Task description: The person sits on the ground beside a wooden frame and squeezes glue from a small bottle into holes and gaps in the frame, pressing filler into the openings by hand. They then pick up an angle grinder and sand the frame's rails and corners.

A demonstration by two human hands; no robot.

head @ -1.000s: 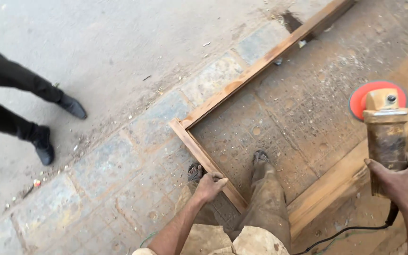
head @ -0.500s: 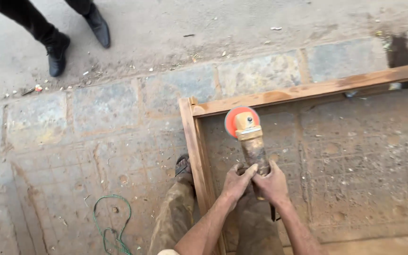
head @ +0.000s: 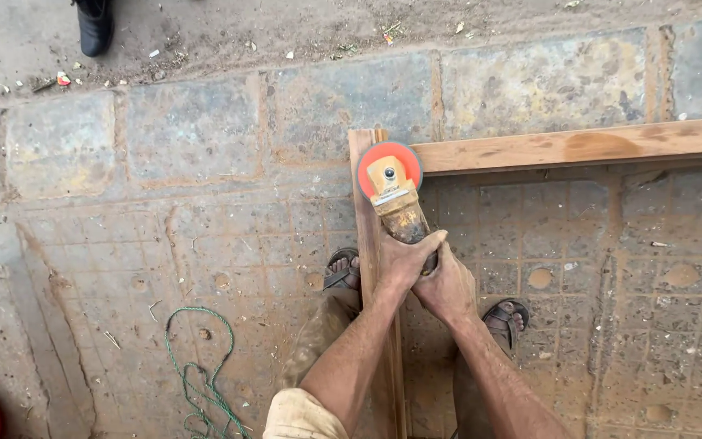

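The dusty yellow angle grinder with a round orange sanding disc (head: pixel 392 183) sits at the corner of the pale wooden frame (head: pixel 578 146) lying on the paved ground. The left hand (head: pixel 404 260) and right hand (head: pixel 448 284) both clasp its body. A green cord (head: pixel 197 374) lies left.

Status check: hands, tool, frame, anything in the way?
Left hand and right hand both grip angle grinder. Orange disc over wooden frame corner. Nothing blocking it.
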